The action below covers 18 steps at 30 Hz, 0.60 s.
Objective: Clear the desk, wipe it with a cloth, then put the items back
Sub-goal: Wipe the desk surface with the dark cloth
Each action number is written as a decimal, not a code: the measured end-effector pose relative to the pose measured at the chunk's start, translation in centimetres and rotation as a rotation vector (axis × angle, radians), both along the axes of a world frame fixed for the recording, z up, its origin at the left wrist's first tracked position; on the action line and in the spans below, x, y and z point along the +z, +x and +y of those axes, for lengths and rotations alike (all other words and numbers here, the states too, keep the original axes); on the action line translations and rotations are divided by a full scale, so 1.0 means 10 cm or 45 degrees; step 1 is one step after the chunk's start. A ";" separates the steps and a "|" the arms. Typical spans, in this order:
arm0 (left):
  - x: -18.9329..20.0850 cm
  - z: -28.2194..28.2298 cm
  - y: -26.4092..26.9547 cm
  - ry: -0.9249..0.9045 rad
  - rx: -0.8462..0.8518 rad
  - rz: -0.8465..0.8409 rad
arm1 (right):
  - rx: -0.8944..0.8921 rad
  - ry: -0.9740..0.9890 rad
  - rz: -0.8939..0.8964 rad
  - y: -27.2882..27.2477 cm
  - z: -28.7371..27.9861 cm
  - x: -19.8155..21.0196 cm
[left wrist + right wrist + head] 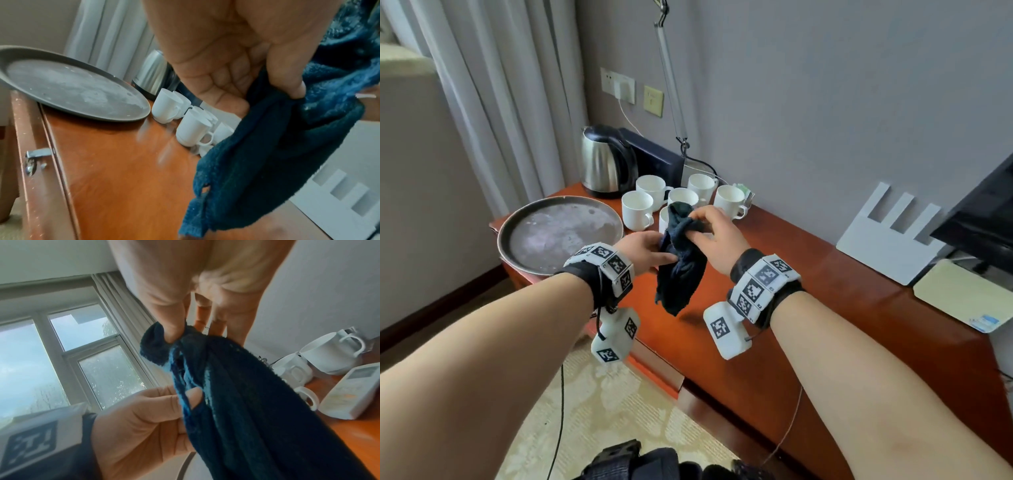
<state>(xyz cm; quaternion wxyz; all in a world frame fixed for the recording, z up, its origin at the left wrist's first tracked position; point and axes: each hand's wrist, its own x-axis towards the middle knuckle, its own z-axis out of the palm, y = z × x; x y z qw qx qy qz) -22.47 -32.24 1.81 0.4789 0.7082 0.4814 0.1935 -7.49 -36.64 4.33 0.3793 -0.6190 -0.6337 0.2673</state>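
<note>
A dark blue cloth (681, 270) hangs in the air over the orange-brown desk (774, 294), held by both hands. My right hand (717, 240) pinches its top end (162, 345) between thumb and fingers. Lower down and to the left, my left hand (643, 251) grips the cloth's side (277, 129); its thumb pokes through a fold of the cloth (193, 395). Several white cups (640, 209) stand grouped behind the cloth. A round grey tray (558, 233) lies at the desk's left end.
A steel kettle (606, 164) stands at the back left beside a black box (654, 157). A white remote (353, 389) lies by the cups. Farther right are a white notched board (890, 233), a cream device (962, 294) and a dark screen (986, 216).
</note>
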 end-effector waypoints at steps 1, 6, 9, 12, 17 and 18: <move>0.06 0.00 0.01 0.022 0.028 -0.008 | 0.005 0.011 0.041 0.02 0.02 0.02; 0.29 0.09 -0.08 0.155 0.172 0.054 | 0.077 0.069 0.164 0.00 0.18 0.15; 0.42 0.22 -0.22 0.210 0.217 0.094 | 0.094 0.059 0.164 -0.11 0.36 0.23; 0.53 0.46 -0.41 0.240 0.234 0.130 | 0.118 0.075 0.177 -0.25 0.58 0.27; 0.65 1.00 -0.80 0.314 0.264 0.183 | 0.132 0.098 0.154 -0.57 1.09 0.25; 0.65 1.12 -0.87 0.328 0.256 0.209 | 0.122 0.099 0.165 -0.64 1.20 0.23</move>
